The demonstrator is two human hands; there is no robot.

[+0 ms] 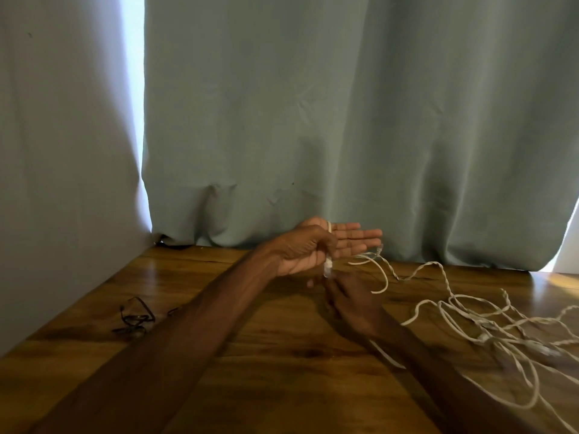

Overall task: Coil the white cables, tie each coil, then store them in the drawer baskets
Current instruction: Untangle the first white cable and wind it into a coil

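Observation:
My left hand (pixel 316 245) is raised above the wooden table (pixel 282 355), palm up with fingers stretched flat. A white cable (pixel 329 228) runs between its thumb and palm, and the plug end (pixel 328 267) hangs below the wrist. My right hand (pixel 347 302) sits just under it, blurred, its fingers curled near the plug; whether they pinch it is unclear. The rest of the white cables (pixel 488 327) lie in a loose tangle on the table's right side.
Several thin black ties (pixel 134 319) lie on the table at the left. A grey-green curtain (pixel 344 120) hangs behind the table's far edge. No drawer or basket is in view.

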